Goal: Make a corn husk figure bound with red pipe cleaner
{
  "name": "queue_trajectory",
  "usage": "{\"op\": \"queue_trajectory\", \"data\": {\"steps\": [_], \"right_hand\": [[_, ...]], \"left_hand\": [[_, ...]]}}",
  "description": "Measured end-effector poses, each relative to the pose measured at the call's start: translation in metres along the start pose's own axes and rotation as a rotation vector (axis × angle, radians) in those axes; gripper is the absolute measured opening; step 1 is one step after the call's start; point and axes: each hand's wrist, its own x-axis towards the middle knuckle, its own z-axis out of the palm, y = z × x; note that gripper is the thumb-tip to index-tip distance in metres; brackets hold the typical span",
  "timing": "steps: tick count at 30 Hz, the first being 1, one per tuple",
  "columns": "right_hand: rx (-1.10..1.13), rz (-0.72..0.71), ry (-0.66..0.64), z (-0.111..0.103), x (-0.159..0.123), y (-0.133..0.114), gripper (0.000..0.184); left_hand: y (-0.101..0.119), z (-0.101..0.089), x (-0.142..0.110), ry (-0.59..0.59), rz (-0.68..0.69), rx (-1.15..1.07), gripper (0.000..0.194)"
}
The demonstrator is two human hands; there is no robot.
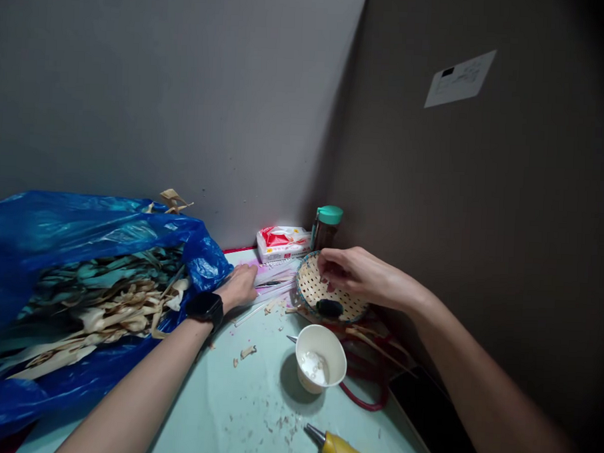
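Note:
My left hand [240, 287], with a black watch [205, 309] on its wrist, lies between the blue plastic bag [203, 252] and some clear plastic wrapping [277, 279]. Its fingers look curled, and what is under them is hidden. Over a shallow woven basket [309, 287] my right hand [347, 274] is held with fingers bent together in a pinch; whatever they hold is too small to make out. A small dark roll [329, 308] lies in the basket below it. Nearer me stands a paper cup [336, 351] with small clear pieces inside.
Dried husk strips [123, 309] fill the bag. A tissue pack [284, 244] and a green-lidded bottle [328, 227] stand by the wall. A yellow-handled tool [345, 452] with a metal tip, a red cord [367, 404], a dark flat object [434, 419] and scraps lie on the table [224, 397].

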Motion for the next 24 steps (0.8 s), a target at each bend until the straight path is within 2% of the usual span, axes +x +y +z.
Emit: {"op": "queue_trajectory", "data": {"steps": [4,14,20,24], "right_hand": [[0.181,0.06,-0.028,0.006,0.011,0.022,0.008],[0.219,0.165,-0.003,0.023,0.023,0.062,0.005],[0.176,0.2,0.001,0.025,0.027,0.067,0.011],[-0.011,0.254,0.006,0.028,0.029,0.071,0.018]], "left_hand": [[-0.002,0.003,0.001,-0.005,0.029,0.006,0.026],[0.004,0.003,-0.012,0.024,0.137,-0.039,0.036],[0.008,0.004,-0.019,0.041,0.144,-0.071,0.034],[0.012,0.002,-0.023,0.0,0.153,-0.078,0.04]]}}
